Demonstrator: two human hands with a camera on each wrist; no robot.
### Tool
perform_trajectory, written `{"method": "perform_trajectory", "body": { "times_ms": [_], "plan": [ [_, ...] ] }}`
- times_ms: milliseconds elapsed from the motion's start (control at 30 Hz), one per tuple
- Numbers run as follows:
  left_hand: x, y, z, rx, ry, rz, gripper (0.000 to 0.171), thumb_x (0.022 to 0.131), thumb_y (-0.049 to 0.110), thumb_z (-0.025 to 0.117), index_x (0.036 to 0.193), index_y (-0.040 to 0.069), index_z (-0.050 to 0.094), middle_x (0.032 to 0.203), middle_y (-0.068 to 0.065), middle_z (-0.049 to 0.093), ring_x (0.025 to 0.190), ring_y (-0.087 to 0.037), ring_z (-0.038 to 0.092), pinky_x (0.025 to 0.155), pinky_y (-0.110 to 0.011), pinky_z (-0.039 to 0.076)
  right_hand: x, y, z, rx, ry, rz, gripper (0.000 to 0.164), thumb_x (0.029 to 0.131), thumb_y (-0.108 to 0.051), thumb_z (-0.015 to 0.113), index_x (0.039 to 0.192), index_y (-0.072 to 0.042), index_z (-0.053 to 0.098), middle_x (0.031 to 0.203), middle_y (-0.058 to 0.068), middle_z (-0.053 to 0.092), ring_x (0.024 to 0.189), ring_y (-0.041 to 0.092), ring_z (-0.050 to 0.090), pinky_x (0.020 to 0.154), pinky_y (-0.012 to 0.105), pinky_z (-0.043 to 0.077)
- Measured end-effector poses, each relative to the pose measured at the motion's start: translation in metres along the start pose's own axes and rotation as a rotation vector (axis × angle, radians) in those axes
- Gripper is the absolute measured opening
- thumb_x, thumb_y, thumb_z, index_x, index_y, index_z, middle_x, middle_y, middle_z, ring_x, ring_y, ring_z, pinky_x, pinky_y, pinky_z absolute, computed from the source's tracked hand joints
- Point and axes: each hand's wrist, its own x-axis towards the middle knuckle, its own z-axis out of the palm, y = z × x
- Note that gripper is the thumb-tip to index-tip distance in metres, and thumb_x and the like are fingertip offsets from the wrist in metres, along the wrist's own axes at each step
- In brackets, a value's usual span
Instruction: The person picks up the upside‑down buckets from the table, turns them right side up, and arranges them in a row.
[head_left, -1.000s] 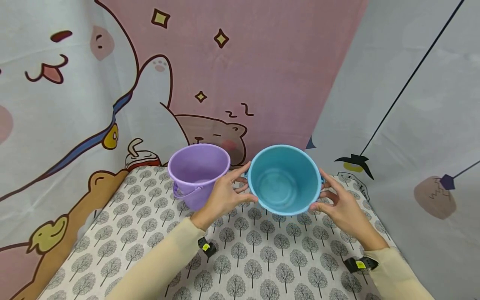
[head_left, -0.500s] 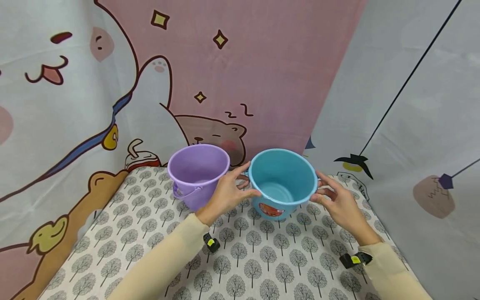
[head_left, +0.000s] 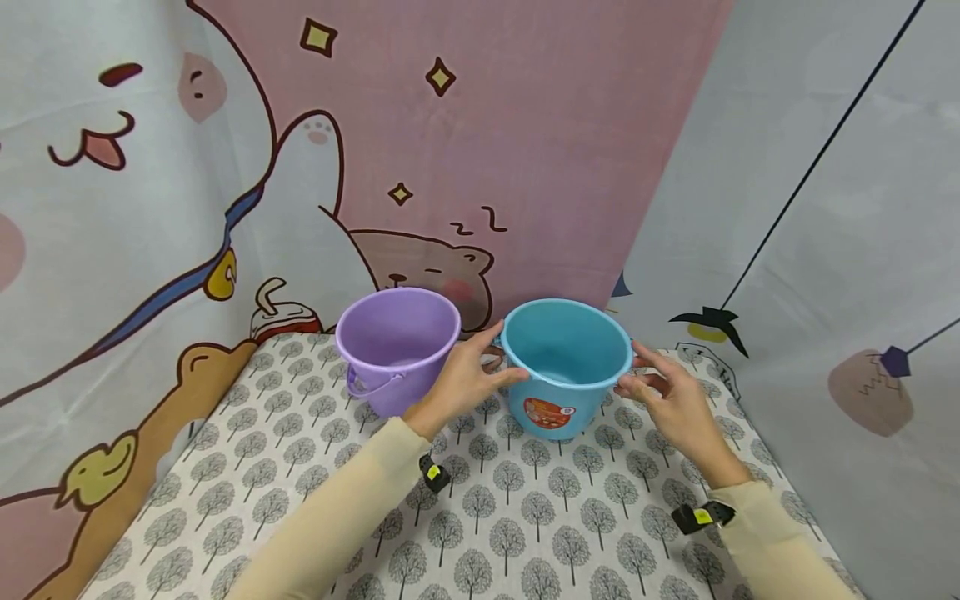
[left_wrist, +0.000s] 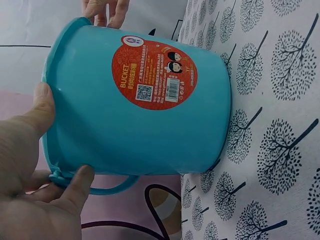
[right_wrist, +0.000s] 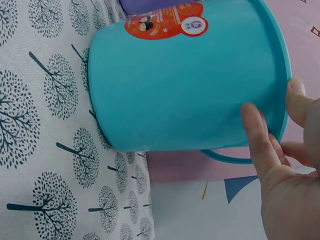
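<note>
A light blue plastic bucket [head_left: 558, 400] stands upright on the tree-print cloth, its mouth up and a red round label [left_wrist: 155, 72] on its front. My left hand [head_left: 468, 371] grips its left side at the rim, thumb on the rim edge and fingers by the handle joint. On the opposite side my right hand [head_left: 671, 404] holds the rim between thumb and fingers. The bucket's handle [left_wrist: 117, 186] hangs down at the back. Left of it, close behind my left hand, stands a purple bucket [head_left: 397, 333] with its handle lowered at the front.
The table with its tree-print cloth [head_left: 510, 517] ends at a cartoon-print backdrop [head_left: 525, 150] behind the buckets. Another hanging sheet [head_left: 847, 250] closes off the right side. A black strap device sits on each wrist.
The blue bucket has gone from tilted with its mouth toward me to upright, its red label coming into view. Both hands have stayed on its rim. The purple bucket has not moved.
</note>
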Motion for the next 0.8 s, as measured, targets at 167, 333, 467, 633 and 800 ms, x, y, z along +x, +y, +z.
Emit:
{"method": "perform_trajectory", "body": {
  "times_ms": [167, 333, 467, 633, 800],
  "plan": [
    [-0.002, 0.004, 0.0, 0.096, 0.0, 0.019, 0.109, 0.096, 0.043, 0.097, 0.182, 0.011, 0.038, 0.188, -0.02, 0.042, 0.165, -0.041, 0.057, 0.14, -0.06, 0.048, -0.004, -0.003, 0.002, -0.093, 0.018, -0.005, 0.07, 0.115, -0.009, 0.073, 0.177, 0.003, 0.042, 0.145, 0.03, 0.065, 0.104, -0.007, 0.08, 0.086, 0.009, 0.067],
    [-0.012, 0.014, -0.002, 0.185, 0.017, 0.019, 0.104, 0.1, 0.048, 0.093, 0.182, 0.01, 0.04, 0.191, -0.022, 0.033, 0.172, -0.049, 0.043, 0.144, -0.069, 0.037, -0.008, -0.009, 0.007, -0.255, 0.082, -0.02, 0.066, 0.117, -0.019, 0.074, 0.174, 0.002, 0.049, 0.142, 0.028, 0.068, 0.111, 0.033, 0.085, 0.086, 0.0, 0.059],
    [-0.024, 0.024, -0.007, 0.237, 0.045, 0.042, 0.097, 0.104, 0.047, 0.089, 0.181, 0.01, 0.042, 0.19, -0.021, 0.036, 0.175, -0.048, 0.038, 0.144, -0.071, 0.035, -0.011, -0.017, 0.011, -0.347, 0.176, -0.061, 0.059, 0.115, -0.02, 0.077, 0.167, 0.0, 0.059, 0.138, 0.028, 0.067, 0.109, 0.045, 0.081, 0.091, -0.008, 0.047],
    [-0.037, 0.038, -0.019, 0.286, 0.071, 0.144, 0.086, 0.108, 0.039, 0.087, 0.177, 0.006, 0.047, 0.184, -0.023, 0.045, 0.169, -0.046, 0.049, 0.141, -0.065, 0.044, -0.013, -0.027, 0.014, -0.413, 0.271, -0.144, 0.057, 0.108, -0.012, 0.083, 0.161, -0.001, 0.066, 0.136, 0.028, 0.064, 0.109, 0.043, 0.075, 0.097, 0.012, 0.054],
    [-0.05, 0.045, -0.036, 0.342, 0.085, 0.23, 0.077, 0.109, 0.034, 0.086, 0.173, 0.008, 0.053, 0.18, -0.02, 0.051, 0.167, -0.041, 0.054, 0.14, -0.058, 0.048, -0.013, -0.036, 0.015, -0.45, 0.272, -0.217, 0.062, 0.102, -0.008, 0.088, 0.16, 0.001, 0.066, 0.143, 0.034, 0.06, 0.123, 0.048, 0.067, 0.097, 0.063, 0.062]
  ]
}}
